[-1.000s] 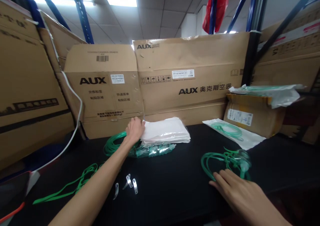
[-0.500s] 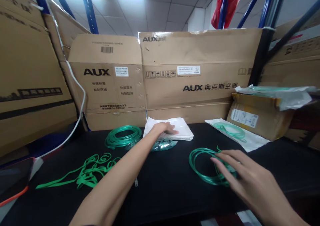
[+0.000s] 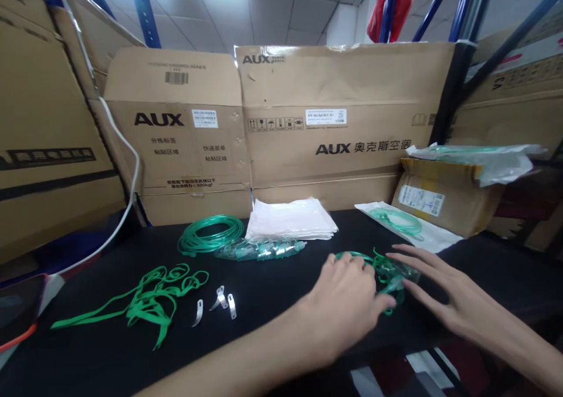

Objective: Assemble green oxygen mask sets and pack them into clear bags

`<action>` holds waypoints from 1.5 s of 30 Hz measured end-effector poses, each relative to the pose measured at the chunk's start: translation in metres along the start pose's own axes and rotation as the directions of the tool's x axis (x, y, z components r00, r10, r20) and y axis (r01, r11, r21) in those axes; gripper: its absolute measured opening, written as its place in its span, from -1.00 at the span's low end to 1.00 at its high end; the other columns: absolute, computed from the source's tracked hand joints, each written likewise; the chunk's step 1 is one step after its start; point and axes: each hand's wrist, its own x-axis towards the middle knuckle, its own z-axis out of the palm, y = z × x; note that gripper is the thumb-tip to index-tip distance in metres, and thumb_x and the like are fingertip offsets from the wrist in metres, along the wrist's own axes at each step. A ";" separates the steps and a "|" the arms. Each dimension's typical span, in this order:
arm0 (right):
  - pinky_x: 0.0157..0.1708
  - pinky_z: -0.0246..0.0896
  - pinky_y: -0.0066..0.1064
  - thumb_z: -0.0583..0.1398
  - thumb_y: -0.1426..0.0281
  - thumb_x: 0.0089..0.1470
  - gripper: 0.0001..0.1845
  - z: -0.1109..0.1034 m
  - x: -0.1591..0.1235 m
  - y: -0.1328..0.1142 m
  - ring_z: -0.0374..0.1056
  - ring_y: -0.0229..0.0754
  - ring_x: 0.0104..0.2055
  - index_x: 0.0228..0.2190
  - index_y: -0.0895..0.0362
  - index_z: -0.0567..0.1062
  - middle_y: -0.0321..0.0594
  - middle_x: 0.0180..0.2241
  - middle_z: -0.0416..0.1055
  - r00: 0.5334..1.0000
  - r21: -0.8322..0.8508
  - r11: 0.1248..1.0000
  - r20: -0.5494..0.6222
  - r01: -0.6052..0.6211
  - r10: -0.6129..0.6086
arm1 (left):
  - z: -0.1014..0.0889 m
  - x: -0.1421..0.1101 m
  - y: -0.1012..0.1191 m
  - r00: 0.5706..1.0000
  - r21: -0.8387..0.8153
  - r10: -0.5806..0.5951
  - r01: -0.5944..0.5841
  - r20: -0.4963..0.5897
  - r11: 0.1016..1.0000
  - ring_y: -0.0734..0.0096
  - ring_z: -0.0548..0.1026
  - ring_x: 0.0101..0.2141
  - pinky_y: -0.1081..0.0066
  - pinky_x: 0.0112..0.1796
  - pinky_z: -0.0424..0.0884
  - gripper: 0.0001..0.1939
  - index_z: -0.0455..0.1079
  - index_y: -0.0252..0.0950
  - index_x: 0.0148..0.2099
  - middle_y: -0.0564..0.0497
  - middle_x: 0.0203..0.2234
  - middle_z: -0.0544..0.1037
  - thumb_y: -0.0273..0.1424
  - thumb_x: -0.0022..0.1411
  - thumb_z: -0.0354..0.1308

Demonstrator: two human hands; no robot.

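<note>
Two bare hands work over one green mask, in front of the white stack (image 3: 290, 221) and to its right, on the black counter (image 3: 272, 303). The mask (image 3: 404, 271) has a clear, shiny plastic cup with a green tint, and a paler blue-green connector angles out toward the left hand. Thin bright-green cord bunches around it, one loose end sticking up. Glossy green tubing (image 3: 358, 255) curves out at its left, mostly covered by the left hand (image 3: 345, 303).

The left grip is curled over the tubing, thumb toward the connector; its fingertips are hidden, so I cannot tell whether it pinches anything. The right grip is spread: the right hand (image 3: 444, 288) holds its fingers and thumb apart at the mask's right side.

Left of the stack lies a coil (image 3: 211, 234) of green tubing; just in front of the stack are clear green-tinted parts (image 3: 264, 249). Farther front-left of the stack are tangled green straps (image 3: 153, 300) and, nearer it, silver clips (image 3: 231, 306). Right of the stack, a white pouch (image 3: 433, 233) shows green tubing, with a small box (image 3: 448, 192) beyond it.
</note>
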 end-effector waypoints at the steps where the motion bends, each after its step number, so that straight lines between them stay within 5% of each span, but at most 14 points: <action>1: 0.10 0.44 -0.08 0.14 0.18 0.31 -0.57 0.001 0.000 -0.001 0.47 0.07 0.14 0.15 -0.02 0.48 -0.02 0.19 0.41 1.000 0.004 1.000 0.016 0.016 -0.016 | 0.010 -0.007 0.005 0.999 0.038 0.029 -0.027 -0.038 0.999 -0.01 0.52 -0.06 0.02 0.04 0.39 -0.54 0.48 -0.43 -0.05 -0.20 -0.15 0.57 -0.07 0.39 0.16; 5: -0.08 0.56 -0.28 0.15 0.18 0.33 -0.61 -0.001 -0.004 -0.017 0.57 -0.01 -0.01 0.12 -0.03 0.50 -0.02 0.04 0.48 0.993 0.014 0.993 0.010 0.116 -0.116 | 0.030 -0.033 -0.007 0.994 0.058 0.108 -0.106 -0.034 0.993 0.11 0.52 -0.17 0.12 -0.09 0.45 -0.82 0.41 -0.33 -0.11 -0.07 -0.22 0.54 -0.29 0.40 0.21; 9: -0.11 0.57 -0.38 0.09 0.20 0.37 -0.56 -0.010 -0.014 -0.047 0.58 -0.06 -0.02 0.23 -0.11 0.40 -0.05 0.14 0.39 0.983 0.008 0.985 0.070 0.172 -0.172 | 0.009 -0.069 -0.027 0.998 -0.066 0.060 -0.058 0.024 0.996 0.21 0.49 -0.20 0.22 -0.15 0.43 -0.98 0.38 -0.24 -0.14 0.04 -0.23 0.51 -0.44 0.42 0.18; 14: -0.06 0.58 -0.30 0.13 0.15 0.34 -0.49 -0.014 -0.016 -0.072 0.53 0.03 0.07 0.28 -0.25 0.32 -0.26 0.32 0.26 0.945 -0.052 0.967 0.230 0.248 -0.231 | -0.008 -0.089 -0.022 0.999 -0.206 -0.028 0.037 0.045 0.978 0.14 0.47 -0.11 0.16 -0.07 0.43 -0.74 0.37 -0.21 0.07 -0.03 -0.09 0.50 -0.28 0.40 0.22; 23: -0.07 0.59 -0.26 0.26 0.02 0.20 -0.28 -0.012 -0.009 -0.065 0.52 0.07 0.09 0.32 -0.08 0.29 -0.23 0.21 0.43 0.884 -0.042 0.922 0.303 0.385 -0.355 | 0.027 -0.069 -0.006 0.999 -0.111 0.039 -0.037 0.018 0.993 0.07 0.47 -0.17 0.11 -0.15 0.49 -0.67 0.38 -0.33 0.02 -0.09 -0.15 0.52 -0.19 0.37 0.22; 30: -0.03 0.51 -0.46 0.43 0.26 0.01 -0.53 -0.033 0.018 -0.079 0.53 -0.07 0.05 -0.02 -0.11 0.53 -0.32 0.09 0.52 0.836 0.253 0.956 0.485 0.148 -0.257 | 0.041 -0.078 -0.007 0.983 -0.019 0.115 -0.119 -0.145 0.993 0.13 0.44 -0.28 0.18 -0.25 0.44 -0.72 0.35 -0.31 -0.10 -0.04 -0.27 0.49 -0.16 0.41 0.15; 34: -0.01 0.49 -0.45 0.49 0.39 -0.15 -0.38 -0.032 0.016 -0.073 0.53 -0.06 0.04 -0.02 -0.13 0.52 -0.34 0.04 0.53 0.804 0.274 0.961 0.563 0.034 -0.189 | 0.045 -0.078 -0.007 0.963 0.063 0.154 -0.144 -0.220 0.988 0.15 0.42 -0.31 0.21 -0.28 0.40 -0.73 0.33 -0.31 -0.15 -0.03 -0.32 0.46 -0.19 0.48 0.04; 38: -0.07 0.54 -0.18 0.40 0.11 0.02 -0.36 -0.027 0.008 -0.072 0.54 0.12 0.03 0.13 -0.10 0.47 -0.20 0.04 0.58 0.875 0.068 0.955 0.386 0.288 -0.291 | 0.044 -0.076 -0.007 0.959 0.135 0.178 -0.150 -0.219 0.979 0.17 0.42 -0.32 0.22 -0.30 0.39 -0.75 0.31 -0.31 -0.20 -0.03 -0.33 0.46 -0.26 0.51 -0.02; 41: -0.03 0.47 -0.02 0.29 0.13 0.17 -0.49 -0.026 0.009 -0.080 0.59 0.14 -0.06 0.11 0.04 0.49 -0.13 -0.05 0.63 0.856 -0.088 0.881 0.300 0.464 -0.421 | 0.043 -0.077 -0.009 0.960 0.176 0.183 -0.147 -0.212 0.973 0.16 0.43 -0.30 0.23 -0.30 0.39 -0.79 0.32 -0.32 -0.17 -0.04 -0.31 0.47 -0.30 0.51 0.00; 45: -0.13 0.42 -0.02 0.16 0.14 0.27 -0.53 -0.024 0.012 -0.088 0.62 0.06 -0.26 0.08 0.13 0.51 -0.09 -0.20 0.66 0.832 -0.258 0.796 0.271 0.548 -0.484 | 0.039 -0.079 -0.013 0.967 0.234 0.173 -0.127 -0.187 0.964 0.17 0.44 -0.29 0.24 -0.27 0.38 -0.78 0.32 -0.32 -0.15 -0.02 -0.31 0.46 -0.30 0.52 -0.02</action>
